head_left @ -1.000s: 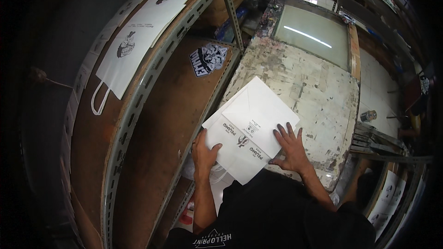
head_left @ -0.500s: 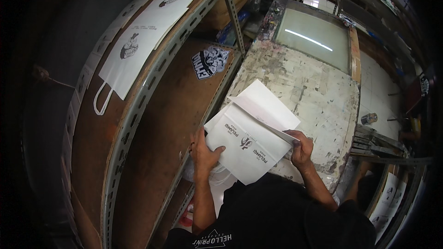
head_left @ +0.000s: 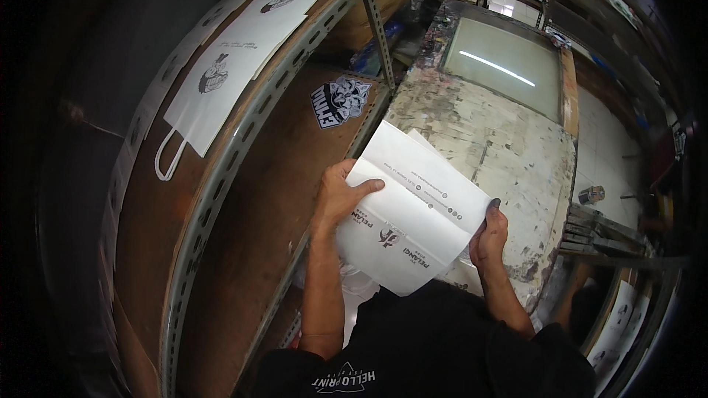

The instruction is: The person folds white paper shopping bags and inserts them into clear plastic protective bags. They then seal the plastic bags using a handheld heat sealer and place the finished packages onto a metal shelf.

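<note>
Between my two hands I hold a white paper bag (head_left: 413, 199) with black print, tilted in front of my body. My left hand (head_left: 341, 195) grips its left edge, the thumb lying on top of the paper. At the right edge, my right hand (head_left: 491, 234) is closed on the paper with its dark-stained thumb on top. A fold line crosses the bag, with small print above it and a logo below. Behind its far edge another white paper corner (head_left: 428, 141) shows. Pale handles hang under the bag, partly hidden.
A paint-stained worktable (head_left: 457, 121) with a glass panel (head_left: 505, 63) lies ahead. To the left stands a metal-framed shelf (head_left: 251, 114); printed white paper bags (head_left: 236, 59) rest on its upper board, a sticker (head_left: 341, 102) below. A can (head_left: 591, 194) stands at the right.
The bag's folded upper part now lies flattened outward, showing small print. My left hand has moved up along the edge, and my right thumb has come onto the paper's top.
</note>
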### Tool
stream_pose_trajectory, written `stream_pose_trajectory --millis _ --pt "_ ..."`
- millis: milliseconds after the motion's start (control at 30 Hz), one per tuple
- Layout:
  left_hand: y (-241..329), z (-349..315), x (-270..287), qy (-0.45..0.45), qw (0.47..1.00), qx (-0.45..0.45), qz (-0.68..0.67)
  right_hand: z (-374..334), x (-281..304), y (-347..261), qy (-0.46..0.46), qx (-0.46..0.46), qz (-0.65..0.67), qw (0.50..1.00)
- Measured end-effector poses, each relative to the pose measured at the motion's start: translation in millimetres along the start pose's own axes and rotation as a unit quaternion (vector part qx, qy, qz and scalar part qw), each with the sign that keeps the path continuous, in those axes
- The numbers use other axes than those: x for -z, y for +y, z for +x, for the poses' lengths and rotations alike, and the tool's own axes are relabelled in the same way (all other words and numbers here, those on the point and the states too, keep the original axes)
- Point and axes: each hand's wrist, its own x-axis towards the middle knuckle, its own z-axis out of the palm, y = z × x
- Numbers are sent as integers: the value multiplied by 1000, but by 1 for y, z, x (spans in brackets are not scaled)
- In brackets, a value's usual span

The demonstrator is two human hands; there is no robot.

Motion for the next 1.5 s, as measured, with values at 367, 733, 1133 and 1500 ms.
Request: stream_pose_trajectory --millis 367,733,1133,1500 --pt "-55 63 -47 42 965 -28 259 12 6 14 -4 271 -600 753" --pt "-96 66 -63 28 979 -24 203 27 -4 34 -163 197 -752 608" --pt "-121 90 -77 -3 971 -52 234 44 16 62 -136 146 -756 623" --pt "-153 102 -77 -64 976 -2 207 43 32 83 -112 146 -736 652"
